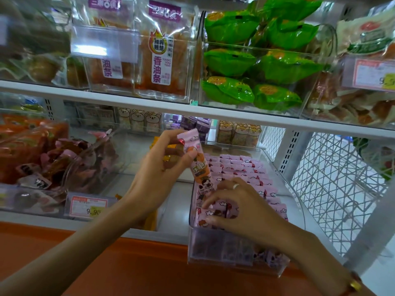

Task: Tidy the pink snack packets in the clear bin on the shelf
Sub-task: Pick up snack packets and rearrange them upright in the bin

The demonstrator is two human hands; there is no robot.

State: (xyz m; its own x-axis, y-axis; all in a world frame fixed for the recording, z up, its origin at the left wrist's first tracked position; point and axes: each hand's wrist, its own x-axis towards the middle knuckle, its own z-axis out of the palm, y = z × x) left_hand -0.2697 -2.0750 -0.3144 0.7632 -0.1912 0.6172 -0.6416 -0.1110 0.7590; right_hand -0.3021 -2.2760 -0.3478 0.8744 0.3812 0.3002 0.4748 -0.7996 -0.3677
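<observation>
My left hand (164, 161) pinches one long, glossy pink packet (197, 162) upright above the clear plastic bin (233, 256); my right hand (239, 208), fingers curled, grips the crinkly pink packets (241, 167) rowed inside.

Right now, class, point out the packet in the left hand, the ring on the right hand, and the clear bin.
packet (197, 165), head view, orange middle
ring (235, 186), head view, band
clear bin (230, 251), head view, front wall
</observation>
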